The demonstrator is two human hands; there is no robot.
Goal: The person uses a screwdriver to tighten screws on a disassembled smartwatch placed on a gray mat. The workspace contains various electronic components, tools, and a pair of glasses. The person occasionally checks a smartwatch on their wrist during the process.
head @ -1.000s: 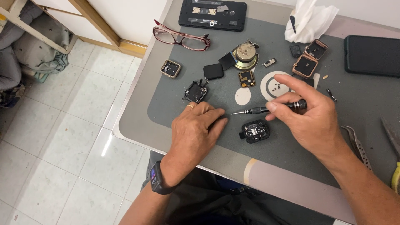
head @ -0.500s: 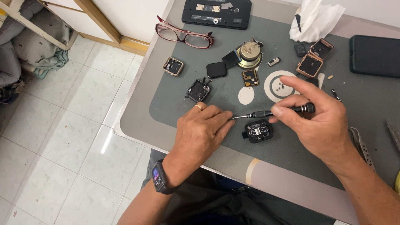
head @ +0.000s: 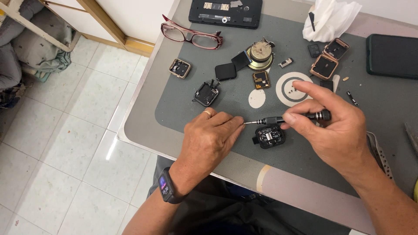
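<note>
Small screwdriver held level over the grey bench mat

The screwdriver (head: 289, 118) is clamped in the right hand's (head: 335, 130) fingers, its tip touching the left hand's (head: 209, 139) closed fingertips; a black watch case (head: 270, 135) lies just beneath, a white round sticker (head: 257, 99) farther off.

A slim black screwdriver (head: 292, 117) lies level, tip leftward, just above an opened black watch case (head: 269, 135).

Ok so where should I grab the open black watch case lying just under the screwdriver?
Probably by the two long outer edges of the black watch case, coming from above: it lies flat, open side up, with exposed parts inside, and the screwdriver crosses just beyond it.
</note>
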